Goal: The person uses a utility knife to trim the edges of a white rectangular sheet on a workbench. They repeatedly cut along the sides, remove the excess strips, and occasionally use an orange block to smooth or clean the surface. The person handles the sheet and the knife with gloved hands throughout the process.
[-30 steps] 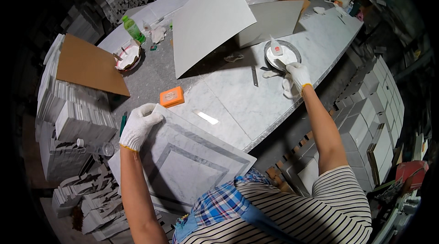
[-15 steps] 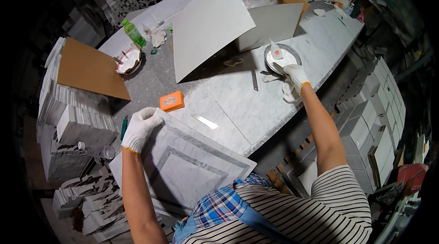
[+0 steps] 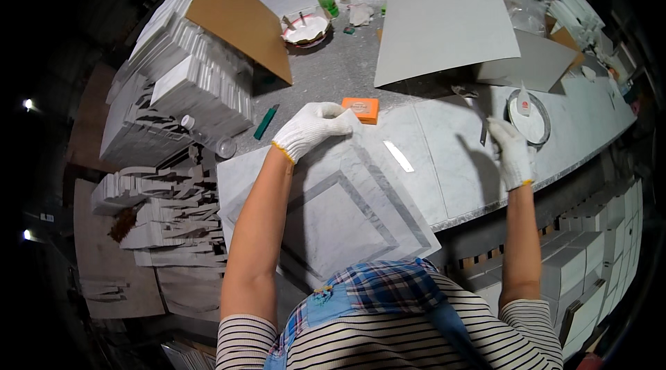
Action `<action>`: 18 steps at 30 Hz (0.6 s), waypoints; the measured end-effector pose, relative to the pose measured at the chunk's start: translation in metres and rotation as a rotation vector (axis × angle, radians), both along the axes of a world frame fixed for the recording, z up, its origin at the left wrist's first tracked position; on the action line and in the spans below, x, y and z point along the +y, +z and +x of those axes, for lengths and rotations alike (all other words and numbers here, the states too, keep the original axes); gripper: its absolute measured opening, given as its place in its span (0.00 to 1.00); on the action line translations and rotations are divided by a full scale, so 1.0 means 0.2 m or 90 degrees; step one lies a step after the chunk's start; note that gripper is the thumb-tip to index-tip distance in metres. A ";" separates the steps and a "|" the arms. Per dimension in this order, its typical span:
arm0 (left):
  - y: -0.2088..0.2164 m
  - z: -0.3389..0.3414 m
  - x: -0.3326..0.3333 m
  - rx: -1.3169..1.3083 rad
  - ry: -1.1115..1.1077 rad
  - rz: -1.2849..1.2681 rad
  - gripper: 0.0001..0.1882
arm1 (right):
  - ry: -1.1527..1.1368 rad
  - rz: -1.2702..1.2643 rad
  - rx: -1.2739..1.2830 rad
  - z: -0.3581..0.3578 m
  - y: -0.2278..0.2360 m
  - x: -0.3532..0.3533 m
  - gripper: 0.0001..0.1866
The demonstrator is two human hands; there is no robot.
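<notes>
Gripping the far corner of the grey-banded marble panel (image 3: pixel 347 210), the left gloved hand (image 3: pixel 313 131) is just beside the orange box (image 3: pixel 361 111) — the panel itself is directly before the person's plaid apron (image 3: pixel 392 288). From where I stand, the right gloved hand (image 3: pixel 513 155) is over the marble tabletop (image 3: pixel 449 123), near the round dish (image 3: pixel 546 130) of white material, in which one small bottle (image 3: pixel 524 104) rests. This hand's fingers are bent — whether they grasp something, I cannot tell.
</notes>
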State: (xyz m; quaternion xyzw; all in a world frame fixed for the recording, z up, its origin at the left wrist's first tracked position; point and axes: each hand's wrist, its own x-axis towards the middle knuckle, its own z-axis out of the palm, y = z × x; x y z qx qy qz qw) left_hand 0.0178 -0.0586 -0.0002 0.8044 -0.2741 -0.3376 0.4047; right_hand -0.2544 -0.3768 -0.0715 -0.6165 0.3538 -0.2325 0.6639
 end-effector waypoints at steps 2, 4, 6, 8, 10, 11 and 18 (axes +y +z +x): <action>0.02 -0.01 -0.01 0.008 0.002 0.010 0.25 | 0.056 0.009 -0.003 0.08 0.00 0.16 0.13; 0.02 -0.02 -0.01 0.013 0.005 0.008 0.25 | 0.075 0.068 -0.013 0.21 0.04 0.36 0.13; 0.00 -0.01 -0.01 0.009 0.004 -0.001 0.25 | 0.115 0.055 -0.012 0.30 0.06 0.48 0.14; -0.02 0.00 -0.01 0.019 0.003 -0.013 0.24 | 0.140 0.011 -0.039 0.38 0.05 0.56 0.14; -0.04 0.01 0.00 0.047 0.006 -0.027 0.22 | 0.177 0.022 0.026 0.42 0.11 0.61 0.15; -0.04 0.01 0.00 0.049 0.006 -0.033 0.21 | 0.195 0.027 0.059 0.44 0.13 0.63 0.15; -0.03 0.01 0.00 0.053 -0.026 -0.054 0.19 | 0.207 -0.060 -0.034 0.52 0.09 0.74 0.14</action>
